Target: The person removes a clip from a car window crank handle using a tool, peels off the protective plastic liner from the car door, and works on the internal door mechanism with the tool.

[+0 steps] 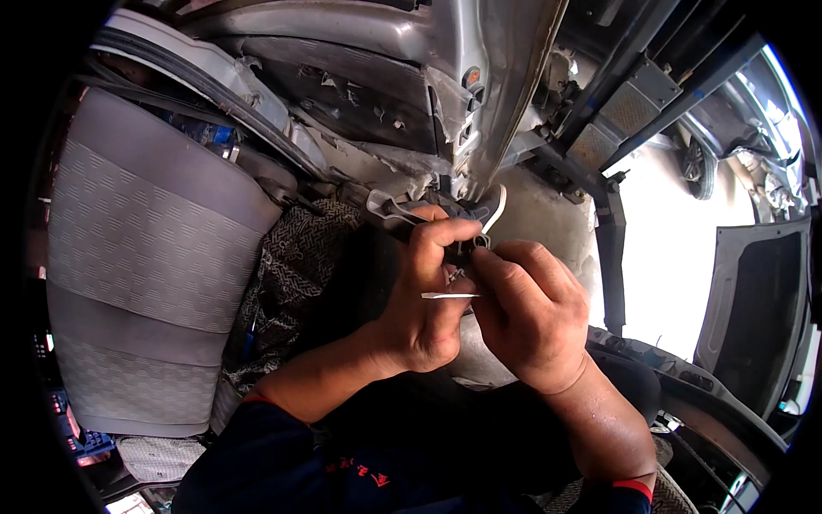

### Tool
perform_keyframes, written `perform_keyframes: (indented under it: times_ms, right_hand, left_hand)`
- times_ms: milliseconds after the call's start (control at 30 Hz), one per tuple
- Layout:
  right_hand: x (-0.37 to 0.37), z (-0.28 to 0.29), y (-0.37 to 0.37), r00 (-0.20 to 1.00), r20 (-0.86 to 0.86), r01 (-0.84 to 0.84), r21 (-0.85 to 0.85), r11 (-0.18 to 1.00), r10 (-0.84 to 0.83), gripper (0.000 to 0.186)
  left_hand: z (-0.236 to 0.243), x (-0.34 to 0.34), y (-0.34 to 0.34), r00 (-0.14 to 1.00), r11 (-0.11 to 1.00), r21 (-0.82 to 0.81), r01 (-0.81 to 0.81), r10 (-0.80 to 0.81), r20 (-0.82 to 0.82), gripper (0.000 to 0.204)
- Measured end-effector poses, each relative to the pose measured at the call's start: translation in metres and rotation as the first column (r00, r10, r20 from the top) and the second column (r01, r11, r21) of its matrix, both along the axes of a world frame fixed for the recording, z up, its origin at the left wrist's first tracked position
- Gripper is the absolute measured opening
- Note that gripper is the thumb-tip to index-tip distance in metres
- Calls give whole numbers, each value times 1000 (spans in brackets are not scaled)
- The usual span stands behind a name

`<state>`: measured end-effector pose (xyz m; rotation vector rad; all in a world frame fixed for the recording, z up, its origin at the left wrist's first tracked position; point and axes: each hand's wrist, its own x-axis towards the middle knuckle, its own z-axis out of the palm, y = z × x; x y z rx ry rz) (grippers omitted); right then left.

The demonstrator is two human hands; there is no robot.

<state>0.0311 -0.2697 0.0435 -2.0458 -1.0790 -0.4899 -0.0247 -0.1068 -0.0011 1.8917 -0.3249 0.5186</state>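
The 2 hands nearly meet. The left hand (424, 300) has its fingers bent around a small dark part (481, 242), which sits between the 2 hands. The right hand (539, 317) pinches close to it, and a thin pale stick (437, 295) pokes out under its fingers. A gray seat (154, 257) is on the left, and a car door (342, 86) is ahead.

Small dark part (479, 243): pinched in left fingers (452, 231), ring-like end showing, rest mostly hidden. Thin white strip (447, 295): near-level, pointed tip leftward, other end under right fingers (507, 278), just below dark part.
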Motion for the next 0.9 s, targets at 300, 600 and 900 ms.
perform_keyframes:
  times_ms: [300,600,900]
  right_hand:
    - [-1,3,1,998,46,49,-37,998,-47,25]
    - [0,3,1,1000,-9,-12,-4,1000,12,28]
    - [2,2,1,981,-149,-105,121,987,122,35]
  left_hand:
    - [6,-6,-11,981,968,-248,-33,-16,-192,56]
    - [15,-4,-6,934,859,-510,47,-219,-282,60]
    - [18,4,9,851,616,-786,-46,-388,-354,59]
